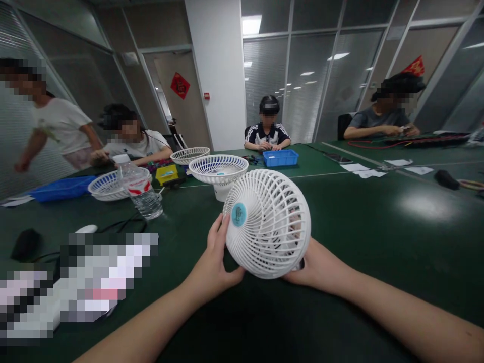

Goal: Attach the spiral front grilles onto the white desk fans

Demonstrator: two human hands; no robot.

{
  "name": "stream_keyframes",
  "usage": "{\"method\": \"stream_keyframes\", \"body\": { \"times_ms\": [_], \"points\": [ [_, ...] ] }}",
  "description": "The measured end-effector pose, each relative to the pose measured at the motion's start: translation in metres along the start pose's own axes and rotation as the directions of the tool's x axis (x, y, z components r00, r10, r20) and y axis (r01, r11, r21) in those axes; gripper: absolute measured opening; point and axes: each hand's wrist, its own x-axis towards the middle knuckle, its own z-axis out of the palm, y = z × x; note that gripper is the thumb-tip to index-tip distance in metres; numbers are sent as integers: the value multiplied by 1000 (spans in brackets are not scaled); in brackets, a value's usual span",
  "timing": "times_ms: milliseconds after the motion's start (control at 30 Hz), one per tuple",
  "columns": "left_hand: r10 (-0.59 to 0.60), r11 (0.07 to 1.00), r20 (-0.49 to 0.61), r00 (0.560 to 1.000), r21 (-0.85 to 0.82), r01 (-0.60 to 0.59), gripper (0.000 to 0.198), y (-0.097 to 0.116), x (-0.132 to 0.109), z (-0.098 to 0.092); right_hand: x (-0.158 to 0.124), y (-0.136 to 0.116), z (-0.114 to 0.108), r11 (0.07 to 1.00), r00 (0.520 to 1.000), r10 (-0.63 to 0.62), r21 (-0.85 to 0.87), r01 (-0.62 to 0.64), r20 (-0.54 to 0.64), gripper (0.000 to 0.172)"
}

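Both forearms reach in from the lower corners and converge on a white fan guard (264, 232), held tilted over the green tabletop (378, 252), the hands apart on either side of it. The left hand (217, 259) clasps its left side, fingers pointing up beside the blue round badge (238, 215), thumb stretched inward at the lower edge. The right hand (315, 267) grips the lower right rim; most of its fingers are hidden behind the lattice.
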Motion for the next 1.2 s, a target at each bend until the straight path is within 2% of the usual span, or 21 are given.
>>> {"method": "stream_keyframes", "body": {
  "times_ms": [100, 233, 700, 867, 1033, 1200],
  "points": [
    [8, 1000, 2, 1000, 13, -8, 108, 0, 1, 0, 0, 0, -3, 999, 1000, 28, -35, -28, 10, 112],
    [29, 999, 9, 1000, 21, -29, 109, -2, 2, 1, -1, 3, -6, 999, 1000, -9, -38, 9, 18, 114],
    [-56, 998, 36, 998, -24, 57, 105, 9, 0, -2, 0, 4, -5, 1000, 1000, -11, 26, 11, 9, 108],
    [-52, 998, 7, 999, -34, 52, 105, 12, -1, -3, -1, 6, -6, 999, 999, -40, 25, 40, -4, 98],
    [-56, 998, 6, 998, -38, 57, 104, 12, -3, -5, -2, 6, -9, 999, 1000, -24, 25, 24, 7, 109],
    [-66, 996, 16, 998, -61, 67, 105, 11, -4, -4, -1, 8, -10, 1000, 1000, -18, 8, 18, 15, 110]
  ]
}}
